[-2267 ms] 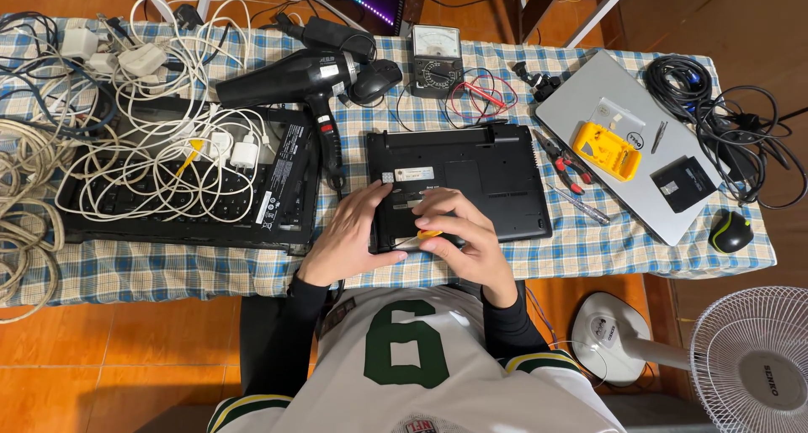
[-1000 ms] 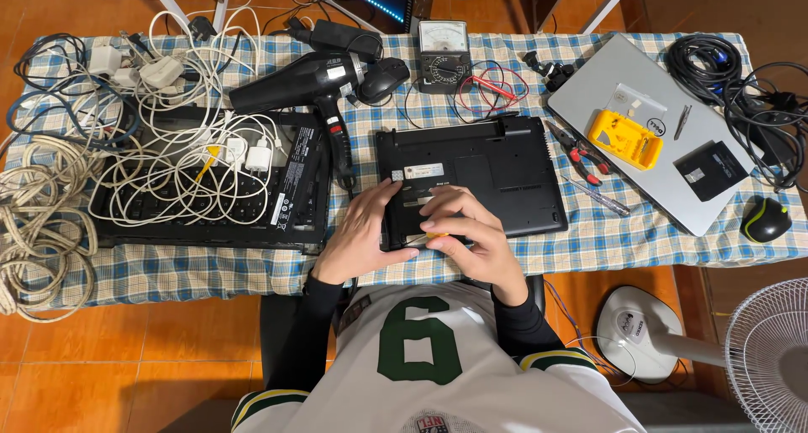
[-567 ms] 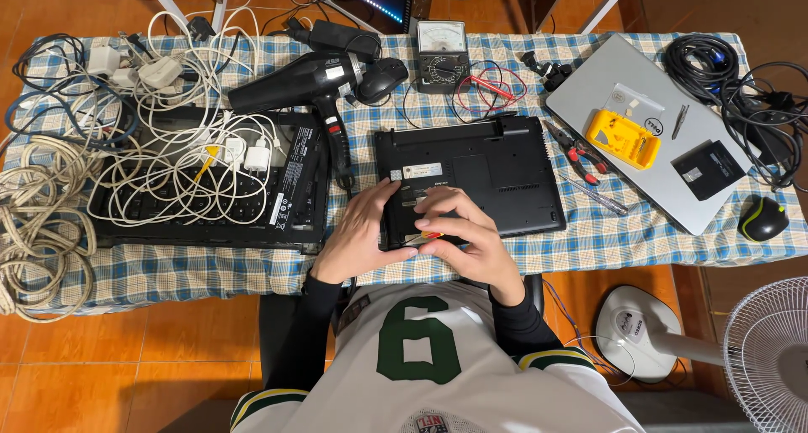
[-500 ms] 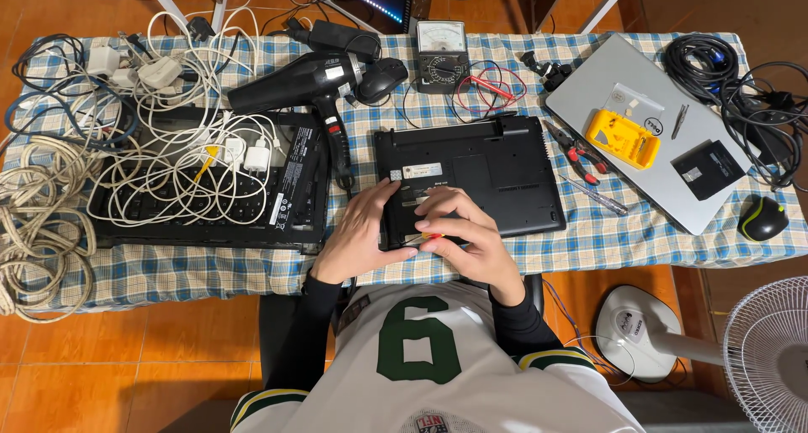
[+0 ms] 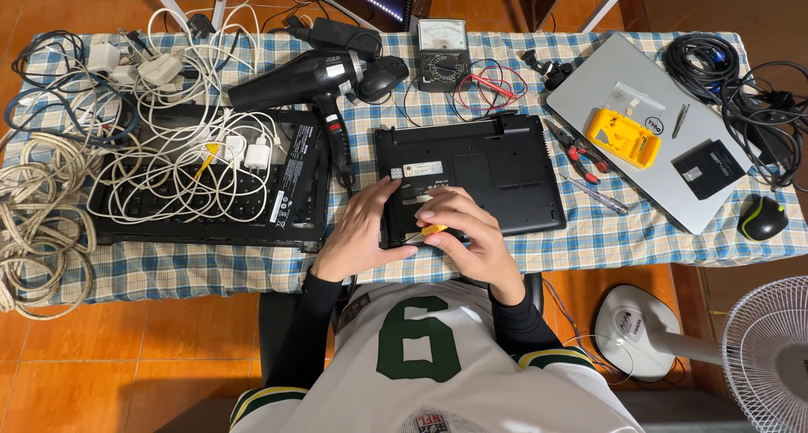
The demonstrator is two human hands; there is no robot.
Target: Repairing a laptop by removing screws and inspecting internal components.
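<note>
Laptop point(image 5: 471, 176), black and turned underside up, lies on the checked tablecloth point(image 5: 210, 269) right in front of you; your right hand point(image 5: 467, 239) is pinched shut on a small yellow-handled screwdriver point(image 5: 431, 230) at its near edge, while your left hand point(image 5: 362, 235) lies flat and open on the near-left corner, steadying it. Compared with a second ago, both hands sit in the same spot with only the fingers shifted slightly, so you seem to be working one fastener. Beyond lie a black hair dryer point(image 5: 303, 79), a meter point(image 5: 443, 42) and a silver laptop point(image 5: 648, 130).

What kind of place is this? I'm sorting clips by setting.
Probably a home electronics repair bench: a black laptop lies bottom up under the left hand and right hand, with an analog multimeter, pliers and tangled white cables on a checked tablecloth.
</note>
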